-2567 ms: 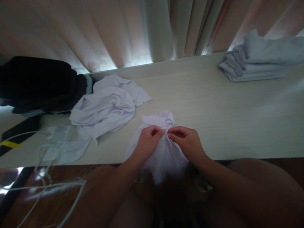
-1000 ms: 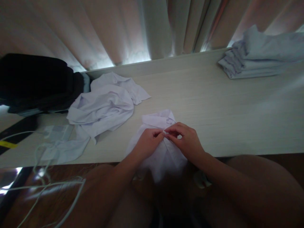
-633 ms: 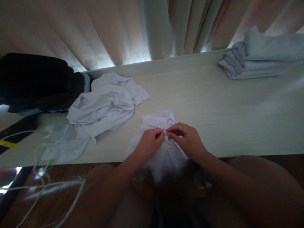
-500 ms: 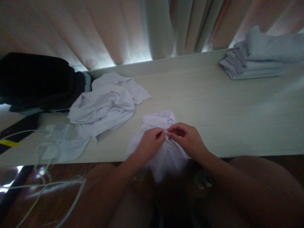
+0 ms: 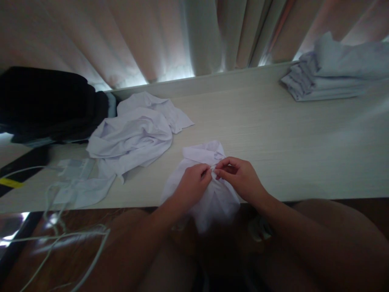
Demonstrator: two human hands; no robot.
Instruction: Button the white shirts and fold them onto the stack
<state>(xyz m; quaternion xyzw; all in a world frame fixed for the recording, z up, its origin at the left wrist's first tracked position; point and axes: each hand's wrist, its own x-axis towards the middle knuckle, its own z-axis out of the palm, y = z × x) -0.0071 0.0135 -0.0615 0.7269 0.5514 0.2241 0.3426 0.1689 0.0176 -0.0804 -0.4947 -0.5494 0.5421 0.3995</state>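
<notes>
Table (image 5: 304,138): pale wood-grain; bare stretch centre to right. No legible writing.
Crumpled white shirt (image 5: 133,138): left.
Folded stack (image 5: 331,75): far right.
White shirt (image 5: 209,194): at near edge, overhanging.
Left hand (image 5: 190,186), right hand (image 5: 241,178): together, pinching its front.

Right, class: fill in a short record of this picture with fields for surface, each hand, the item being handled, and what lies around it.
surface: pale wooden table
left hand: pinching the shirt front, fingertips meeting the other hand
right hand: pinching the same spot
item handled: white shirt, collar away from the person, lower part hanging over the table edge
left of it: crumpled white shirt, dark bag, white cables
far right: folded stack
behind: curtain
</notes>
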